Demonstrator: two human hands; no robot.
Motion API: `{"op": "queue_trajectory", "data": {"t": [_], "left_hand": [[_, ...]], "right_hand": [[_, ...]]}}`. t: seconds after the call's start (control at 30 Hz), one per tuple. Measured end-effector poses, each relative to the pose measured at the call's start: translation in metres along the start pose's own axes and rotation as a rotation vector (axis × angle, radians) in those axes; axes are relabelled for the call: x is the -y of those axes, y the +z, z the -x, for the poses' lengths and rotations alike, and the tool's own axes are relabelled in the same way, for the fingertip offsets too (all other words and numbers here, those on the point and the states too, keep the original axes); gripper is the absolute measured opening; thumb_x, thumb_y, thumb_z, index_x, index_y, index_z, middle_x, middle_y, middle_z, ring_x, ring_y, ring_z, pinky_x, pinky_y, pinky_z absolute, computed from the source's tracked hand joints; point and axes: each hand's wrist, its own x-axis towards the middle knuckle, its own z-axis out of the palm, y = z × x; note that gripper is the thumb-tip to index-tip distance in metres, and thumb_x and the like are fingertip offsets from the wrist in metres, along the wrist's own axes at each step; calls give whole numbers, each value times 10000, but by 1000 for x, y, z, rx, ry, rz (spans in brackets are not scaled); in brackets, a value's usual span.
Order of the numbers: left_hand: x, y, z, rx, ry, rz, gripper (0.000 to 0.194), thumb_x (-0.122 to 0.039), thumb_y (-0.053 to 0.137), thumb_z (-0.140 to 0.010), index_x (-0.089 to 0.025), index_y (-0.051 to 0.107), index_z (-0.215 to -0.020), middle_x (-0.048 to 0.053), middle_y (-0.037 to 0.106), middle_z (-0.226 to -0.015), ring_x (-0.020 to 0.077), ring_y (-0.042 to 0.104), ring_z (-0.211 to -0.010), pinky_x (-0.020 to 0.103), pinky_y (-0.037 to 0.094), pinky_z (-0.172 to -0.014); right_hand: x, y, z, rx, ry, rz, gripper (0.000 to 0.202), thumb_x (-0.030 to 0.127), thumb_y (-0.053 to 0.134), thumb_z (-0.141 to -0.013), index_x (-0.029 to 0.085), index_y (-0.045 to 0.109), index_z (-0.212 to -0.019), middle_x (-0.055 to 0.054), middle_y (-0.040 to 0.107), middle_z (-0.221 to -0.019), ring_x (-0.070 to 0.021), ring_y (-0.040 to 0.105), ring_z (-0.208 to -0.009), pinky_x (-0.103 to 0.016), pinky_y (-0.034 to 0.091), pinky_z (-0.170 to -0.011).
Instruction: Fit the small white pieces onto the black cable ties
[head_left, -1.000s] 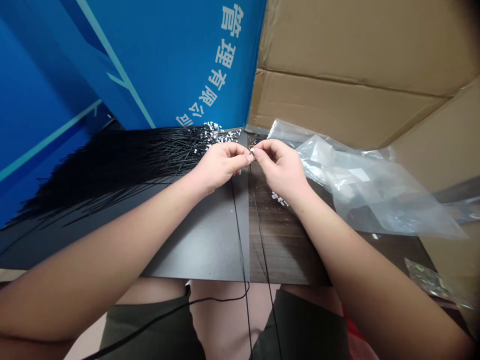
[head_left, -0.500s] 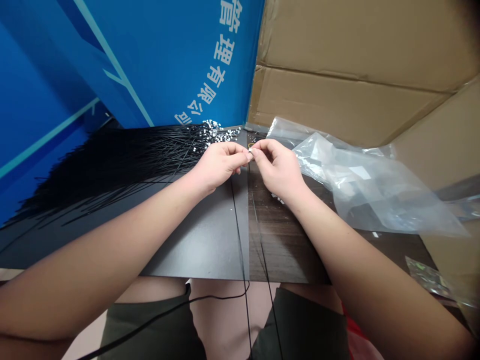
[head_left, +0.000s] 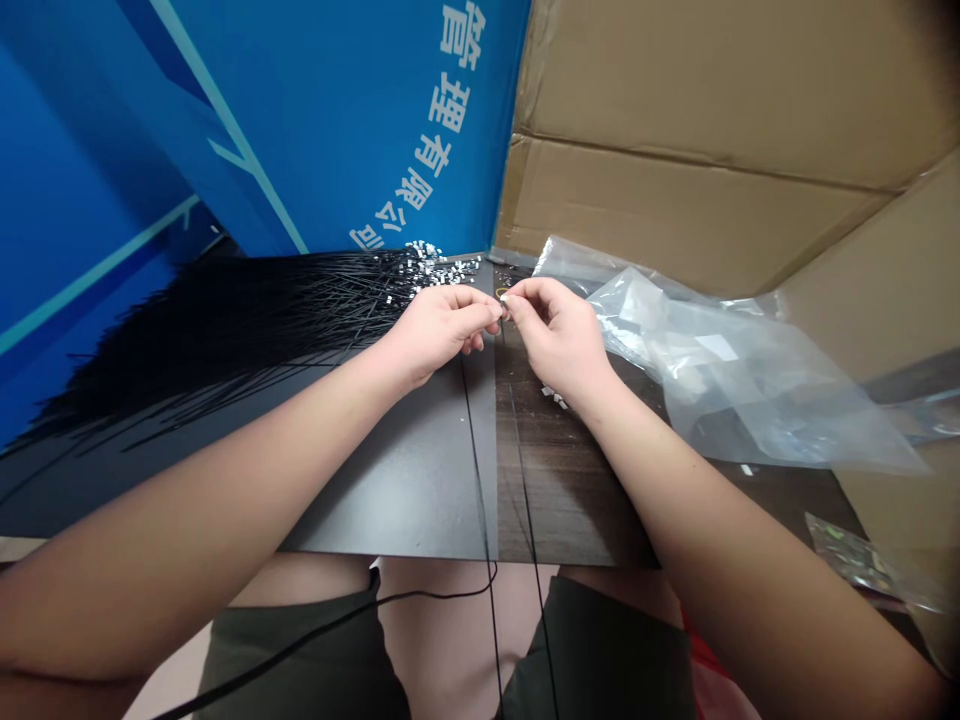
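My left hand [head_left: 446,330] and my right hand [head_left: 562,335] meet above the table, thumb and forefinger of each pinched together. A tiny white connector [head_left: 504,298] shows at my right fingertips, with a dark bit beside it, and my fingers cover most of it. My left fingertips close on the end of a thin black wire [head_left: 474,440], though the exact grip is hidden. Another black wire [head_left: 525,490] runs down from below the hands over the table edge. Left of my hands lies a large bundle of black wires [head_left: 247,310] with white connectors [head_left: 431,265] at its right end.
Clear plastic bags [head_left: 735,370] lie to the right, and a small bag of parts [head_left: 851,555] sits near the right corner. White bits [head_left: 553,397] are scattered beside my right wrist. A blue printed panel [head_left: 337,120] and cardboard [head_left: 697,90] stand behind the table [head_left: 405,500].
My fingertips have shifted slightly around the connector, and less of its white shows now. Both arms stay almost in place.
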Motion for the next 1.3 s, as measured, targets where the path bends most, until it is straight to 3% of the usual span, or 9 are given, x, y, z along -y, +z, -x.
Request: {"op": "queue_trajectory", "data": {"t": [0.77,0.97,1.3], "left_hand": [[2,-3,0,-13,108,-213,104,-244,661,-794,-164,687,-734,1,658,-709,96,546,-586,250,448,-603],[2,-2,0,-26,96,-190,91,-236,648,-765,-167,671,-711,-6,624,-674,96,525,-571,257,425,-586],[6,0,-1,-57,87,-132,133,-261,689,-765,-171,642,-679,-14,570,-645,105,461,-599,268,365,-584]], "right_hand": [[0,1,0,42,-8,0,121,281,599,-988,212,682,-935,-30,758,-908,-203,679,-834,-372,505,-802],[-1,2,0,49,-64,61,111,263,568,-997,229,650,-931,-41,755,-945,-224,686,-910,-393,509,-863],[0,5,1,20,-124,133,113,231,559,-990,230,639,-911,-51,763,-929,-225,692,-888,-377,520,-831]]}}
